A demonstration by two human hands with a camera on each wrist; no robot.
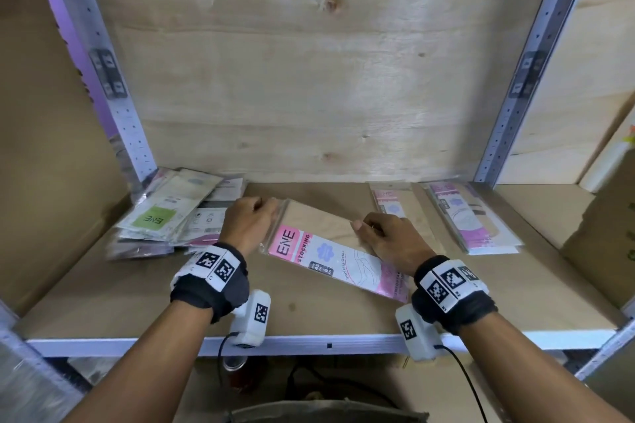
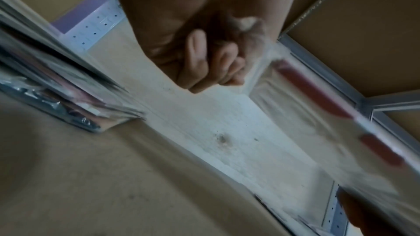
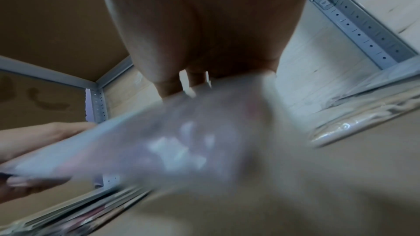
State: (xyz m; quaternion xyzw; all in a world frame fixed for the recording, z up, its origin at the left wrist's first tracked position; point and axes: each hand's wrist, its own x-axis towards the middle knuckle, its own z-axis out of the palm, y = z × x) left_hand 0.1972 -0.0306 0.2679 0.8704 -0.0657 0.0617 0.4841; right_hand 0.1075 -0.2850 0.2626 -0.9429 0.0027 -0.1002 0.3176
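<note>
You are facing a plywood back panel (image 1: pixel 309 79) that is filling the view from ten to two o'clock, and below it a brown shelf board (image 1: pixel 137 302) is running across from eight to four o'clock. At nine o'clock on that board a loose pile of packets (image 1: pixel 165 213) is lying fanned out, one green label showing on top. At two o'clock a neat stack with pink labels (image 1: pixel 474 216) is sitting near the back, and a narrower pink packet (image 1: pixel 388 197) is lying just beside it, toward one o'clock. In the middle of the board you are holding the stocking packet (image 1: pixel 330 251) slantwise, its clear plastic end pointing to eleven o'clock and its pink card end to four; the wrist cameras are showing it raised off the board, though blurred. Your left hand (image 1: pixel 251 220) is gripping the clear end, its fingers (image 2: pixel 197 64) curling tightly together into the plastic. Your right hand (image 1: pixel 388 240) is pinching the far long edge, thumb lying on top and fingers bending underneath.
</note>
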